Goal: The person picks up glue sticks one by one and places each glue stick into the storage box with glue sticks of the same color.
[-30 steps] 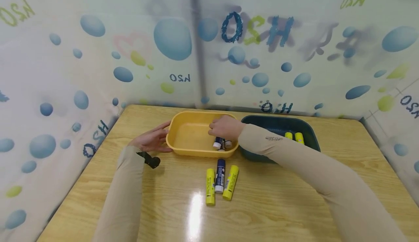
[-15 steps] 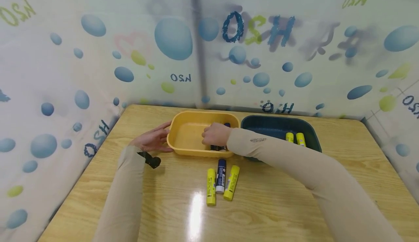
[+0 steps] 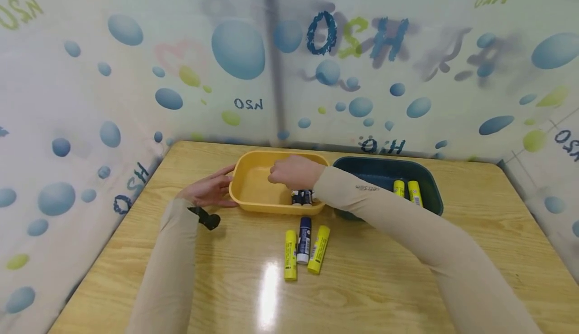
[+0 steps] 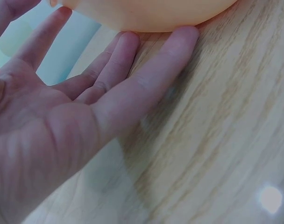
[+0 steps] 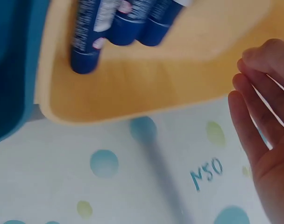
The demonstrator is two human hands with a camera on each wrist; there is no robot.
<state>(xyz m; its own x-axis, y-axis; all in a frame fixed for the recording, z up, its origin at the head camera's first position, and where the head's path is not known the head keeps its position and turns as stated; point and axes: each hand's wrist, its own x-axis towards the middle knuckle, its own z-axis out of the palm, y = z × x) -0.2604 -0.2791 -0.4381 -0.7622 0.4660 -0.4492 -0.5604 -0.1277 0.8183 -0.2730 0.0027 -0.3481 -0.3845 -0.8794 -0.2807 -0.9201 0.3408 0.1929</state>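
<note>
My left hand (image 3: 210, 191) touches the left end of a yellow plastic basin (image 3: 253, 186); in the left wrist view its extended fingertips meet the basin's wall. Over the basin's right half is my right hand (image 3: 296, 172). Its fingers bend slightly and hold nothing in the right wrist view. Below it, three blue glue sticks (image 5: 88, 37) lie side by side in the basin's right end, partly hidden in the head view. In front, on the table, are a yellow glue stick (image 3: 291, 255), a blue glue stick (image 3: 304, 241) and another yellow glue stick (image 3: 319, 249).
Beside the yellow basin on the right stands a dark teal basin (image 3: 371, 171) with two yellow glue sticks (image 3: 413, 193) visible; my right sleeve covers part of it. A patterned curtain (image 3: 244, 50) hangs behind the wooden table (image 3: 217, 279).
My right hand moves left and then up off the blue glue sticks in the yellow basin, which come into view below it, now lined up. The left hand stays at the basin.
</note>
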